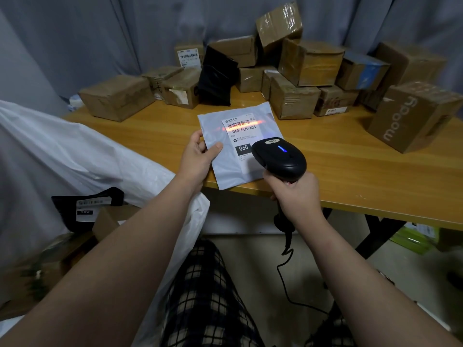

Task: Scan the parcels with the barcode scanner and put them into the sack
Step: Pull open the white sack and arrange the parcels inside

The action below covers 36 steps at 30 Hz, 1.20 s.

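The left hand (198,159) pinches the left edge of a grey mailer (233,156) lying flat at the front edge of the bench (363,176). The right hand (295,194) grips the handle of the barcode scanner (279,156), whose red beam falls across the mailer's label (241,130). The white sack (75,156) stands open to the left, beside the bench.

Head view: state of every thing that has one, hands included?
Grey mailer: label up, at the table's near edge, red scan line across its barcode.
Barcode scanner: blue light lit, aimed at the mailer.
Left hand: pinches the mailer's left edge.
Right hand: grips the scanner handle.
Sack: open, black mailer and brown box inside.
Cardboard boxes: taped shut, piled at the table's back.
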Motion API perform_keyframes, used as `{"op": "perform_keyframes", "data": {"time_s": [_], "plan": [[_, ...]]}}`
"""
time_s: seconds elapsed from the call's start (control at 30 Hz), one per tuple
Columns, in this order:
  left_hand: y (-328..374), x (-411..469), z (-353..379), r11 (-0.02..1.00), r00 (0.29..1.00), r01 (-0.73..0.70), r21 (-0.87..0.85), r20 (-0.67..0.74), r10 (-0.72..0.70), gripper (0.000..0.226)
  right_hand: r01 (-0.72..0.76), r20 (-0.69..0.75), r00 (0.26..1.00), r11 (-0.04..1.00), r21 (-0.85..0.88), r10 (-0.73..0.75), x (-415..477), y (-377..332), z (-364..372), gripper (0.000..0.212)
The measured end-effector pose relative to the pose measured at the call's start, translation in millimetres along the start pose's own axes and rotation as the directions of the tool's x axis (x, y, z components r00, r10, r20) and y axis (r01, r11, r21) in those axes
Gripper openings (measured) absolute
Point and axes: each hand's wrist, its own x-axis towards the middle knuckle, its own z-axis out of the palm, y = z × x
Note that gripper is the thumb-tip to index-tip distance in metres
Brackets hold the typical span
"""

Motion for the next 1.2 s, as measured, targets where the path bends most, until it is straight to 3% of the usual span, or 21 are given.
{"op": "perform_keyframes", "data": {"time_s": [0.13,0.4,0.53,0.67,0.73,0.87,1.0,1.1,1.2], "plan": [[1,-1,1,1.0,1.0,0.001,0.014,-0.014,-0.001,0.036,-0.001,-0.004,1.0,1.0,0.018,0.001,-2,-3,1,0.042],[17,-13,8,1.0,0.998,-0.029,0.007,-0.05,0.03,0.034,-0.01,0.012,1.0,0.998,0.054,0.01,-4,-9,2,0.037],[43,-39,7,0.989,0.99,-0.138,0.056,-0.026,0.139,0.025,0.002,0.023,1.0,0.993,0.119,-0.005,-8,-24,10,0.024],[67,-78,-24,0.959,0.959,-0.264,0.106,-0.083,0.273,0.028,0.014,0.085,0.996,0.981,0.195,-0.031,-17,-47,35,0.035],[75,-99,-52,0.924,0.931,-0.309,0.224,-0.128,0.342,0.03,0.01,0.164,0.985,0.976,0.217,-0.046,-24,-59,55,0.034],[84,-136,-121,0.721,0.846,-0.3,0.624,-0.175,0.504,0.032,-0.008,0.36,0.931,0.985,0.173,-0.055,-44,-77,105,0.03],[87,-158,-183,0.403,0.826,-0.094,0.91,-0.155,0.541,0.027,-0.021,0.487,0.873,0.994,0.106,-0.034,-65,-91,152,0.02],[85,-159,-217,0.163,0.859,0.03,0.986,-0.109,0.5,0.03,-0.024,0.555,0.832,0.997,0.07,-0.019,-72,-94,179,0.026],[73,-150,-233,0.081,0.895,0.107,0.991,-0.132,0.426,0.029,-0.055,0.576,0.817,0.997,0.051,0.016,-72,-90,196,0.03]]}}
